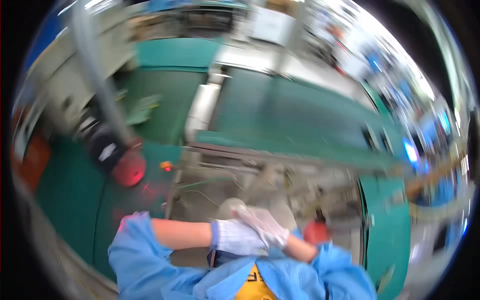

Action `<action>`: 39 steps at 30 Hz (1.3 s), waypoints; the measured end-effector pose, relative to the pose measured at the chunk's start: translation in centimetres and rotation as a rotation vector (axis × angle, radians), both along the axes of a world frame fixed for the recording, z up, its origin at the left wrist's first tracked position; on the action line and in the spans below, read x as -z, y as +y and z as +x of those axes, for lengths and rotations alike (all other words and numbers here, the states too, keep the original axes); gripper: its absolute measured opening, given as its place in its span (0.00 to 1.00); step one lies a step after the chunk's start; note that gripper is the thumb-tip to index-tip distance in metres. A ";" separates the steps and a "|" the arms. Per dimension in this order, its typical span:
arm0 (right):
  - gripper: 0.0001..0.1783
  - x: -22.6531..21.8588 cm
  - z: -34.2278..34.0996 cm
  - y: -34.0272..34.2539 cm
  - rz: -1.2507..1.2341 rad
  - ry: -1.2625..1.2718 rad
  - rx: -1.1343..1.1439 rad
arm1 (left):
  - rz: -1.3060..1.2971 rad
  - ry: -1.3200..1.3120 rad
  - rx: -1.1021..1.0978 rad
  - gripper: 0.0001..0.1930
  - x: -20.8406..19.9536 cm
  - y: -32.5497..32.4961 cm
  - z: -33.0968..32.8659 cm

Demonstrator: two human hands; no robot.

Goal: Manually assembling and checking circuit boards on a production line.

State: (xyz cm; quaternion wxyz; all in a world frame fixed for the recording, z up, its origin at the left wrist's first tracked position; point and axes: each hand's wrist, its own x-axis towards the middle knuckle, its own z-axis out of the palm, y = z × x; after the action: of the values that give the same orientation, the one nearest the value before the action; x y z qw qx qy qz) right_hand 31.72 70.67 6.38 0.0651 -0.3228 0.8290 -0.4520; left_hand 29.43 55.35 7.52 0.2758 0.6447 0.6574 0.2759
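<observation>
Both my hands are close together in front of my body, in thin whitish gloves. My left hand (237,238) points inward from the left; its glove has a faint grid pattern and a blue cuff, and its fingers are hidden. Across it lies my right hand (264,223), touching it, with blurred fingers that look stretched out. No held object shows in either hand. A dark band-like thing (215,258) is just below the left glove's cuff.
A green conveyor belt (300,117) runs across ahead. At left, a scanner-like red-and-black device (127,167) casts red light on a green surface (70,195). A small orange thing (166,165) sits beside it. Another green surface (385,215) stands at right; a red round thing (316,232) is near my right arm.
</observation>
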 end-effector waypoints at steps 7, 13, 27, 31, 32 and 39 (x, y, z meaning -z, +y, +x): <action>0.11 -4.2 7.4 11.7 0.249 0.218 0.588 | -0.417 0.389 0.049 0.21 -2.9 1.5 -2.0; 0.05 -5.1 27.2 26.0 0.694 0.332 1.356 | -0.372 0.317 -0.064 0.22 1.6 1.5 -3.3; 0.19 -2.7 47.9 37.7 1.159 0.028 2.047 | -0.616 0.324 -0.249 0.26 8.3 -2.3 -8.6; 0.13 -7.8 46.7 38.9 0.878 0.224 2.127 | -0.654 0.266 -0.298 0.26 6.3 0.0 -7.5; 0.13 -8.7 46.7 39.4 0.808 0.202 2.133 | -0.655 0.260 -0.305 0.26 6.1 1.0 -7.2; 0.28 -10.0 35.3 36.9 0.640 0.538 1.330 | -0.289 -0.023 -0.171 0.23 1.2 10.6 -0.1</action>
State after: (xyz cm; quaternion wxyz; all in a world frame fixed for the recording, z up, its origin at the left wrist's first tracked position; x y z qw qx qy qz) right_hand 67.07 107.58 16.35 -0.3323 0.1771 0.9254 -0.0415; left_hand 29.30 65.90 6.36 0.3486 0.5367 0.7396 0.2083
